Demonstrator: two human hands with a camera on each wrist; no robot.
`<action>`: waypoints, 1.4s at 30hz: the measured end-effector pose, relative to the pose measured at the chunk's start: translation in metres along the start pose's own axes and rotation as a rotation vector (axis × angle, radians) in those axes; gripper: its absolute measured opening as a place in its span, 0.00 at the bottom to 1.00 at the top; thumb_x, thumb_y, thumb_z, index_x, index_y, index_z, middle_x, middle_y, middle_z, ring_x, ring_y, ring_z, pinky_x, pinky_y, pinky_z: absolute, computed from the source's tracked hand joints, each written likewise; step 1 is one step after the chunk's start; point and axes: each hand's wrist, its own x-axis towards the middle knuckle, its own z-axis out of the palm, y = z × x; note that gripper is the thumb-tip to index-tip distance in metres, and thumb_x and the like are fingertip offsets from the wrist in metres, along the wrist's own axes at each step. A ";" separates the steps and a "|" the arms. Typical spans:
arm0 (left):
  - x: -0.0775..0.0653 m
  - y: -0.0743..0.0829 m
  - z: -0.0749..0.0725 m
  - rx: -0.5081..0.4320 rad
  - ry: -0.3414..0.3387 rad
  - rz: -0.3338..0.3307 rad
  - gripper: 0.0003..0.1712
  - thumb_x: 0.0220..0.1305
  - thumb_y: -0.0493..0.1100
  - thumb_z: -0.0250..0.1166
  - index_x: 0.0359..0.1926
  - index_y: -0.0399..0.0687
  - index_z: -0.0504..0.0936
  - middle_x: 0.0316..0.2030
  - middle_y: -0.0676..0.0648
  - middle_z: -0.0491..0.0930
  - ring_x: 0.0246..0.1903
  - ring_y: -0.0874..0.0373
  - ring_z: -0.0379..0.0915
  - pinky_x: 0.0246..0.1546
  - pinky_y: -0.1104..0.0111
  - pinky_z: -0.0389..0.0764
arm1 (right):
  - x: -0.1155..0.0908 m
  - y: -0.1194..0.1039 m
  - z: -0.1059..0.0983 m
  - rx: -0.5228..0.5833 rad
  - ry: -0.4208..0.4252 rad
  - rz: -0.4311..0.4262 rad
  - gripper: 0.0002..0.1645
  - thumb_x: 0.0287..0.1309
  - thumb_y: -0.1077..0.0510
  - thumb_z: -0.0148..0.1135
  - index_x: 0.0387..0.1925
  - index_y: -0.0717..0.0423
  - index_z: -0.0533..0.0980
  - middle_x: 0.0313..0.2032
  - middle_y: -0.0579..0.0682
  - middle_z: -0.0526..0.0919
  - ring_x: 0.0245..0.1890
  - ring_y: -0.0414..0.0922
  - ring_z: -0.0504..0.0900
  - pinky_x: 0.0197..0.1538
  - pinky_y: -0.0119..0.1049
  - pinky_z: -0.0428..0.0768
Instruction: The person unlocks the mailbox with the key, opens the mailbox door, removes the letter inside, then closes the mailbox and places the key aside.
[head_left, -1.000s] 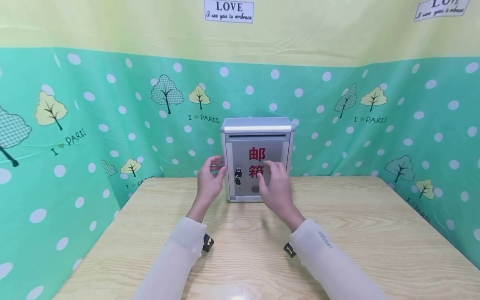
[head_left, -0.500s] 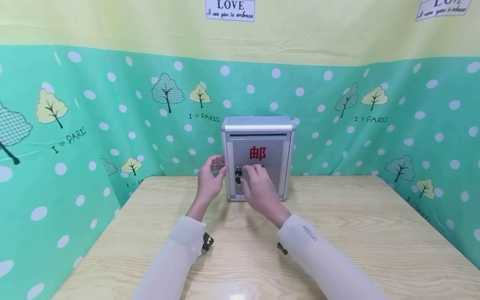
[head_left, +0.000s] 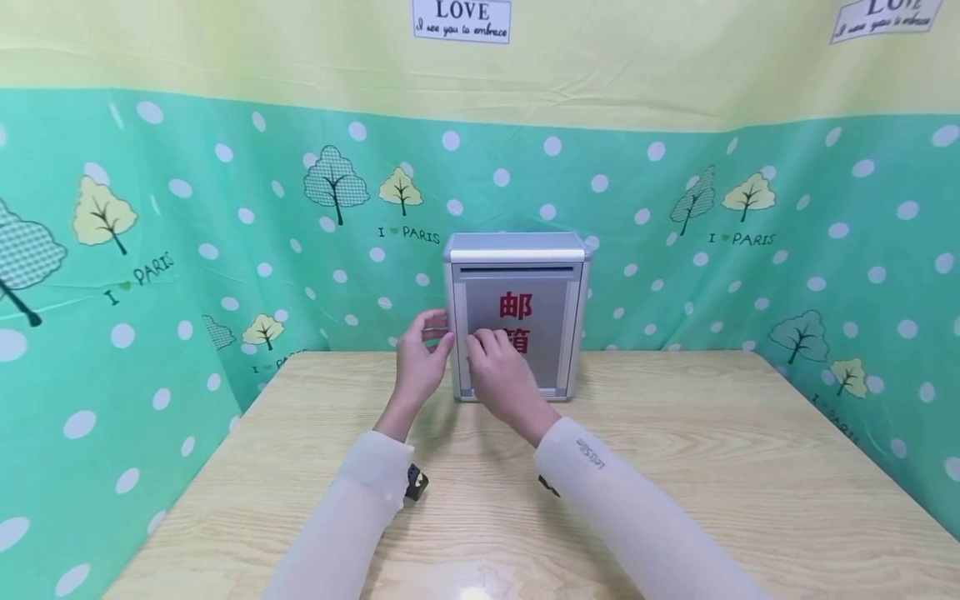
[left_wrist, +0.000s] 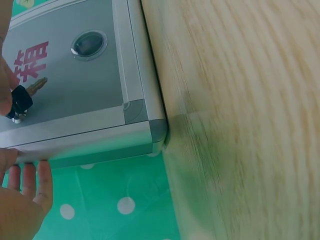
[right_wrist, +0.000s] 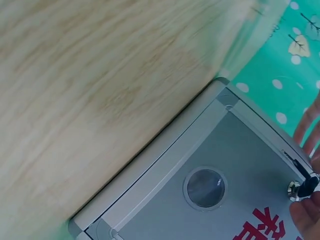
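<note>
A silver metal mailbox [head_left: 551, 325] with red characters and a top slot stands upright on the table. My right hand [head_left: 502, 375] is at the left part of its door, thumb and fingertips pinching the black head of a key [right_wrist: 308, 186] at the round lock [right_wrist: 293, 191]. A second key's blade [left_wrist: 37, 86] hangs out beside the fingers in the left wrist view. In the head view the hand hides lock and keys. My left hand [head_left: 420, 362] is at the mailbox's left side, with fairly straight fingers [left_wrist: 45, 182] touching the side and the thumb by the front edge.
The wooden table [head_left: 675, 483] spreads around the mailbox. Behind it and on both sides hangs a green and yellow curtain [head_left: 375, 283] with dots and trees. A round window [right_wrist: 205, 188] sits low in the mailbox door.
My right hand has moved left across the door to the lock, and its fingers have closed on the key. The left hand has stayed at the mailbox's side.
</note>
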 end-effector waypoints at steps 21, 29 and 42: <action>0.000 0.000 0.001 -0.002 0.017 0.001 0.21 0.69 0.30 0.65 0.61 0.39 0.77 0.51 0.39 0.82 0.52 0.44 0.81 0.52 0.55 0.86 | 0.002 -0.018 0.004 -0.100 -0.002 0.105 0.22 0.57 0.71 0.71 0.54 0.68 0.80 0.53 0.63 0.85 0.54 0.55 0.85 0.53 0.37 0.86; 0.000 0.000 0.001 -0.006 0.020 -0.002 0.21 0.68 0.29 0.65 0.61 0.39 0.76 0.51 0.38 0.82 0.52 0.44 0.81 0.52 0.57 0.86 | 0.006 -0.024 0.004 -0.058 -0.010 0.171 0.19 0.57 0.72 0.70 0.51 0.68 0.82 0.52 0.63 0.85 0.53 0.55 0.85 0.51 0.37 0.87; -0.001 -0.001 0.002 -0.023 0.025 -0.005 0.21 0.68 0.30 0.65 0.61 0.39 0.76 0.51 0.38 0.81 0.52 0.43 0.80 0.53 0.53 0.85 | 0.012 -0.024 -0.002 0.170 -0.059 0.346 0.17 0.59 0.74 0.65 0.50 0.65 0.82 0.52 0.61 0.86 0.52 0.53 0.86 0.56 0.38 0.85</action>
